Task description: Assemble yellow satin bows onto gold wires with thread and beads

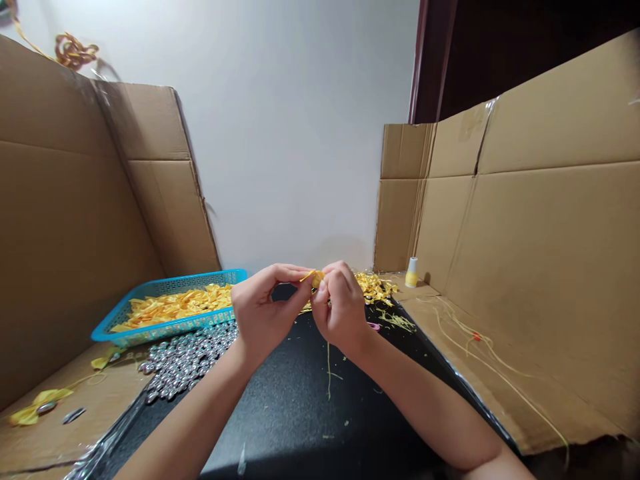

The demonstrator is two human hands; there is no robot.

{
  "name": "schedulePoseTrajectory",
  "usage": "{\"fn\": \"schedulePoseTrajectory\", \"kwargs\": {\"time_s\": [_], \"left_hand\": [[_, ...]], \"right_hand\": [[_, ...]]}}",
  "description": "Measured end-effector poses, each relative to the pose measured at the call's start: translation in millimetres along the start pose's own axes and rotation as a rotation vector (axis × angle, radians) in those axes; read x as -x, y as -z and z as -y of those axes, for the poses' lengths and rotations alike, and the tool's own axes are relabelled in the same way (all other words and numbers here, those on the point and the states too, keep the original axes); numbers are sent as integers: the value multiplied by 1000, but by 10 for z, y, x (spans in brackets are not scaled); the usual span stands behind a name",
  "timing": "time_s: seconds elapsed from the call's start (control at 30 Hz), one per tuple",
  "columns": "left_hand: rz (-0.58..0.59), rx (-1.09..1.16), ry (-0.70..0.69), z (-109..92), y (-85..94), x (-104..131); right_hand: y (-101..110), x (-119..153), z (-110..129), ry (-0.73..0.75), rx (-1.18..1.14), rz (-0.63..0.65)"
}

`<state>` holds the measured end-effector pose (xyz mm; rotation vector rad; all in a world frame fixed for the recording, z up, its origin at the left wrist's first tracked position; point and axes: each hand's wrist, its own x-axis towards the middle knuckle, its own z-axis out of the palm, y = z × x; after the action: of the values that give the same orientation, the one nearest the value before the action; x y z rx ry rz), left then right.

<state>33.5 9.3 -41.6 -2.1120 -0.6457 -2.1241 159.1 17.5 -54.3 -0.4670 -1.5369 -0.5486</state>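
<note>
My left hand point(273, 300) pinches one side of a small yellow ribbon piece point(315, 277) between thumb and fingers. My right hand point(343, 300) is closed on the other side of it, with the fingers curled in. The two hands almost meet over the black work surface point(280, 413), and much of the ribbon is hidden by fingers. A thin pale thread point(329, 373) hangs down below my right hand. Left of my left hand, a heap of shiny silver beads point(187, 357) lies in front of a blue plastic basket point(107, 328) holding yellow ribbon pieces point(180, 305).
Behind my right hand lie a pile of yellow pieces point(375, 288) and thread scraps point(397, 321). A thread spool point(411, 273) stands at the right by loose thread point(480, 360). Cardboard walls point(540, 247) flank both sides. A yellow bow point(30, 413) lies at the left.
</note>
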Motion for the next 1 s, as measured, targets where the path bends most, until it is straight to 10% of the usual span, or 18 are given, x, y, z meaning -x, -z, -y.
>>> {"fn": "schedulePoseTrajectory", "kwargs": {"time_s": [1.0], "left_hand": [[-19, -46, 4, 56, -27, 1]], "right_hand": [[-7, 13, -24, -29, -5, 54]]}}
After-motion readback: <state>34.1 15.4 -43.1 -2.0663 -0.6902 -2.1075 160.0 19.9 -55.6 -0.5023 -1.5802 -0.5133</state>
